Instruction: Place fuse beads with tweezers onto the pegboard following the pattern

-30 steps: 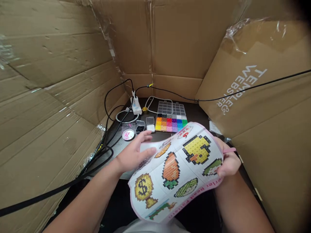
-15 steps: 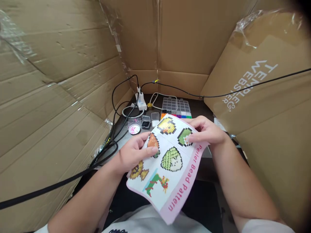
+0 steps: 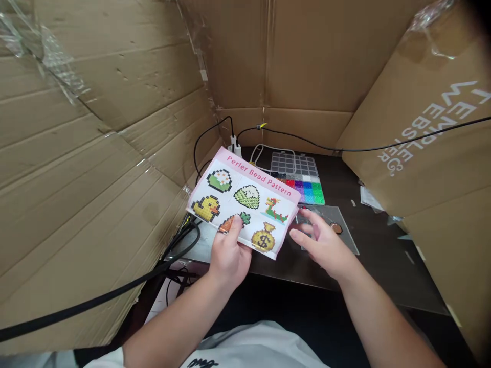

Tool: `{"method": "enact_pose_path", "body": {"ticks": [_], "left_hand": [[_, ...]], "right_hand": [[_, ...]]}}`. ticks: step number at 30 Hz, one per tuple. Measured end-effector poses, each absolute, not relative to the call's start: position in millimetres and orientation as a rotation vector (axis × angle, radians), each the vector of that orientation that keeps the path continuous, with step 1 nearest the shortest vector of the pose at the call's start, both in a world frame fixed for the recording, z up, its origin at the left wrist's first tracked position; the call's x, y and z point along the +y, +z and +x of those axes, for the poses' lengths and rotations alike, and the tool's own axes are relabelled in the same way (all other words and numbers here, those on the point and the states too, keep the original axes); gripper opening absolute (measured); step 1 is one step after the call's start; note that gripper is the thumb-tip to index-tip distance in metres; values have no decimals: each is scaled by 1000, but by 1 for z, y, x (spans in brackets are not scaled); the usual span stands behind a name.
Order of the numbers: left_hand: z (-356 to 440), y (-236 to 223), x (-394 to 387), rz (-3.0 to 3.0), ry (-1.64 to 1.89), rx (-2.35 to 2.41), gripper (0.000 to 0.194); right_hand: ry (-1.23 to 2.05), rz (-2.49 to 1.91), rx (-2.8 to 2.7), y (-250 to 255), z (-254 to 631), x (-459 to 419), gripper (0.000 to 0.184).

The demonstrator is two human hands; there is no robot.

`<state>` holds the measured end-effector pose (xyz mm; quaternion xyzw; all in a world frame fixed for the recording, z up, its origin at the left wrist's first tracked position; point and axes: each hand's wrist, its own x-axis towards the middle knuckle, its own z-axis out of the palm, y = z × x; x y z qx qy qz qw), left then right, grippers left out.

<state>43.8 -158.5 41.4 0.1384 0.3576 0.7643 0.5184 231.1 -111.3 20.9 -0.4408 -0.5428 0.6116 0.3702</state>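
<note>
My left hand (image 3: 231, 258) grips a Perler bead pattern sheet (image 3: 247, 176) from below, its thumb pressed over the carrot picture. The sheet has a pink border and title along the top, with pixel drawings of a duck, a rice ball, a dragon, a money bag and others. It is tilted down to the right. Beside the sheet's right edge, my right hand (image 3: 328, 248) is open, thumb and fingers apart; whether a fingertip touches the paper is hard to tell. Behind that hand lies a clear board (image 3: 348, 240) bearing a small brown bead piece (image 3: 336, 228).
A divided bead box (image 3: 316, 191) of many colours lies on the dark table (image 3: 387, 260), its clear lid opened back. A white power strip (image 3: 236, 149) and black cables (image 3: 180, 253) are at the left. Cardboard walls (image 3: 307, 56) surround the table. Paper scraps (image 3: 370, 199) lie at the right.
The pattern sheet has been turned so its title now reads upright at the top. My right hand has let go and moved off its edge. The view has swung left, showing the clear board.
</note>
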Motion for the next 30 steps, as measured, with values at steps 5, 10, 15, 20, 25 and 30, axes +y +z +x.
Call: {"method": "enact_pose_path", "body": {"ticks": [5, 10, 15, 20, 25, 30], "left_hand": [[52, 22, -184, 247, 1552, 811, 41], [25, 5, -221, 366, 846, 1012, 39], [3, 8, -239, 1363, 883, 1291, 27], [7, -1, -222, 2416, 658, 1405, 60], [13, -13, -211, 2568, 236, 1510, 71], [7, -15, -204, 2664, 221, 1461, 57]], "right_hand": [[1767, -1095, -1239, 25, 219, -104, 82], [1628, -1346, -1393, 18, 226, -93, 84], [1407, -1504, -1668, 4, 224, -86, 77], [1137, -1523, -1824, 22, 231, -91, 76], [721, -1609, -1735, 39, 283, -95, 58], [348, -1932, -1642, 12, 341, -102, 58]]}}
